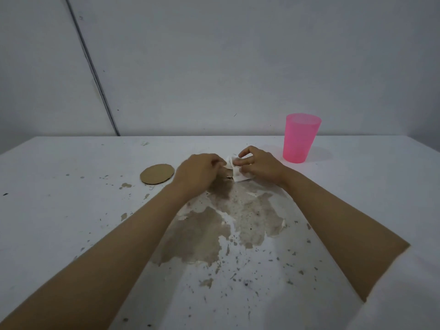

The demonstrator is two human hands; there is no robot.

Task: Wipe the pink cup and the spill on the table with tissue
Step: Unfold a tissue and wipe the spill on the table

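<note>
A translucent pink cup (300, 137) stands upright at the back right of the white table (59, 210). A small white tissue (237, 171), crumpled and stained, lies between my hands near the table's middle. My left hand (198, 175) pinches its left edge. My right hand (258, 165) holds its right side with fingertips, the thumb and forefinger raised above it. A large brownish patch (214, 229) spreads over the table just in front of the hands, between my forearms; I cannot tell whether it is wet.
A round brown cardboard disc (157, 174) lies flat to the left of my left hand. Dark specks and small brown flecks dot the tabletop. A grey wall rises right behind the table's far edge.
</note>
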